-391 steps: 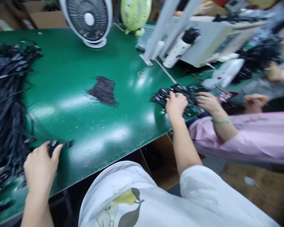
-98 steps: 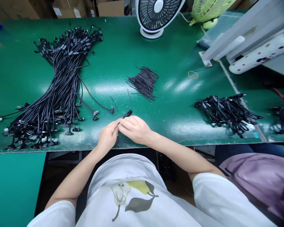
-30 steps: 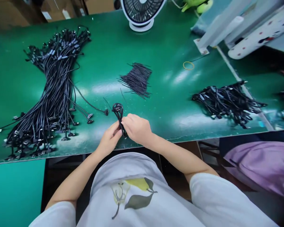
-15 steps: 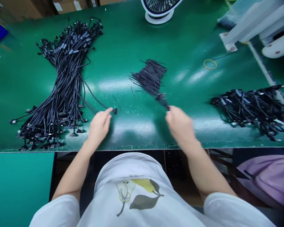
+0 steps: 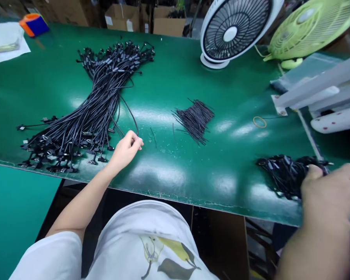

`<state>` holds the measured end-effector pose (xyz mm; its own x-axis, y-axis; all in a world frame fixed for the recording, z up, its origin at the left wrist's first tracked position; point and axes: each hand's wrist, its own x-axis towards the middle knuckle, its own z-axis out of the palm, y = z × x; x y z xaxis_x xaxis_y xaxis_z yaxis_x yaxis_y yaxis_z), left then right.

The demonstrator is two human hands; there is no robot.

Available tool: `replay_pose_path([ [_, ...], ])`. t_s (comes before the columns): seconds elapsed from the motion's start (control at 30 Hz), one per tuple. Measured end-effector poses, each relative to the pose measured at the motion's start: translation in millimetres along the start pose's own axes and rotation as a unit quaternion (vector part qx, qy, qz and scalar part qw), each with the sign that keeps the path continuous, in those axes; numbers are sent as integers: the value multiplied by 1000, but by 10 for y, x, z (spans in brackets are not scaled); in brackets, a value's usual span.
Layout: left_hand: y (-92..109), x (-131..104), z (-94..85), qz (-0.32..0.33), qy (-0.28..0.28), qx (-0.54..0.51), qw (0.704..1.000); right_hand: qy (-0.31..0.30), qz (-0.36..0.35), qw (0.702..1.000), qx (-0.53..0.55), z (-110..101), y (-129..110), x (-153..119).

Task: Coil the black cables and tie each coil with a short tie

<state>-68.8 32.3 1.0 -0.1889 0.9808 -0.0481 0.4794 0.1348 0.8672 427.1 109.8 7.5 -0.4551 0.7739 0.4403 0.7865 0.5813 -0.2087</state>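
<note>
My left hand is closed, thumb and fingers pinched on a black cable that runs out from the large bundle of black cables on the left. The cable's end is hidden in the fingers. My right hand is smeared by motion at the right edge, over the pile of folded black cables. Its fingers are too blurred to show a grip. Between the hands lies a heap of short black ties, with a few loose ones beside it.
A white fan and a green fan stand at the back right. Near the grey metal frame lies a yellow ring. Papers and an orange-and-blue object sit at the far left.
My right hand has moved from beside the tie heap, where it held a dark cable, to the pile on the right. My left hand's fingers have curled in. The view has tilted up.
</note>
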Motion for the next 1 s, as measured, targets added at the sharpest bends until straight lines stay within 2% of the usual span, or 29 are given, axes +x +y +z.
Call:
replay_pose_path([
  [0.03,39,-28,-105,4,16,-89,996,47,55,997,-17,95,-172,106],
  [0.07,75,-58,-201,14,29,-158,987,67,108,991,-50,221,-386,233],
  [0.1,102,-89,-282,24,39,-198,979,14,116,992,-38,375,-637,378],
  [0.17,109,-155,-393,30,28,-189,981,-111,33,991,71,741,-1209,690],
  [0.23,38,-214,-466,17,-37,-79,996,-171,-48,978,112,1106,-1782,987],
  [0.27,-26,-232,-508,9,-69,-1,998,-226,-91,963,115,1259,-2035,1114],
  [0.3,-105,-236,-568,3,-83,79,993,-256,-119,953,111,1383,-2254,1224],
  [0.33,-195,-221,-652,2,-69,153,986,-283,-144,942,105,1474,-2433,1316],
  [0.4,-391,-131,-905,14,35,281,959,-306,-178,931,92,1565,-2676,1453],
  [0.47,-591,25,-1241,14,161,384,909,-316,-202,923,84,1576,-2796,1543],
  [0.5,-685,116,-1415,2,197,427,883,-322,-211,919,79,1569,-2826,1574],
  [0.53,-770,207,-1577,-19,209,455,865,-331,-218,915,73,1561,-2843,1594],
  [0.6,-901,366,-1831,-53,185,474,859,-352,-223,907,59,1556,-2852,1605],
  [0.67,-962,467,-1970,-55,176,460,868,-372,-220,901,50,1572,-2831,1585],
  [0.7,-965,488,-2001,-46,188,450,872,-379,-216,899,47,1584,-2809,1568],
  [0.8,-868,427,-1975,-34,241,412,878,-392,-200,897,47,1602,-2728,1532],
  [0.87,-721,295,-1867,-39,237,381,893,-374,-187,905,75,1577,-2712,1541],
  [0.93,-511,109,-1684,-20,190,349,918,-321,-174,921,134,1531,-2792,1586],
  [1.0,-259,-108,-1453,38,115,321,939,-258,-164,929,209,1502,-3000,1669],
])
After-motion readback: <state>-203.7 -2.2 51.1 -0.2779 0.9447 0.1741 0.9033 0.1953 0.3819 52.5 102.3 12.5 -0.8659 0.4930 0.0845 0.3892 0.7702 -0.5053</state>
